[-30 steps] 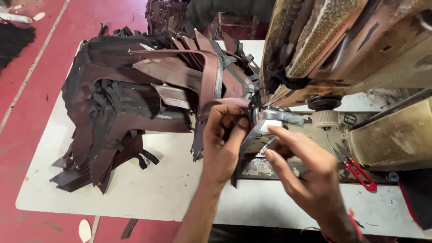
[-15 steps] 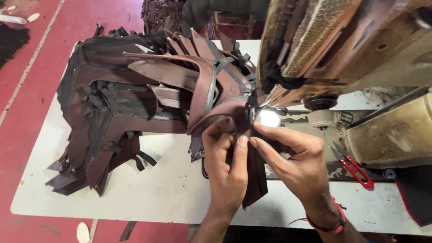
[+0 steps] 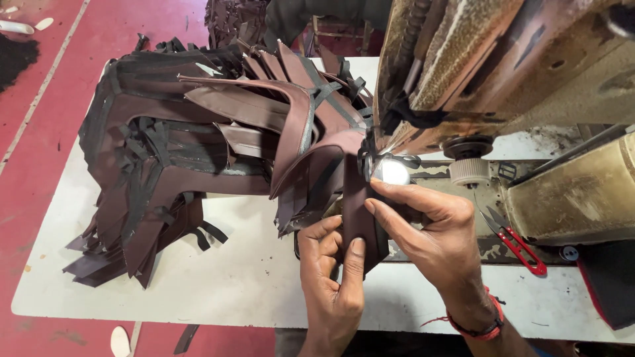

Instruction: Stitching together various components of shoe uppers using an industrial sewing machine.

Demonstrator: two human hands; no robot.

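Head camera looks down on your two hands at the front of an old, rust-stained sewing machine (image 3: 529, 59). Your left hand (image 3: 334, 274) comes up from the bottom edge with its fingers curled shut around the lower end of a dark brown leather strip (image 3: 360, 215), thumb on top and the other fingers pinching from the left side. Your right hand (image 3: 433, 235), with a red thread bracelet (image 3: 479, 327) at the wrist, lies just beside it on the right; its index and middle fingers are stretched out and pressed flat on the same strip, just below the small bright work lamp (image 3: 395, 172) by the needle area. Whether the thumb of that hand closes under the leather, you cannot tell from this angle.

The strip runs from your left hand upward to the machine's foot, under the lamp, and rests on the machine bed at the front edge of the white table (image 3: 198, 291).

To your left, a large heap of brown leather cut pieces with black straps (image 3: 185, 145) covers much of the table, and its nearest pieces touch the strip you hold. To the right of your right hand, red-handled thread snips (image 3: 519, 244) lie on the machine bed, well apart from your fingers. Red floor (image 3: 40, 99) shows around the table.
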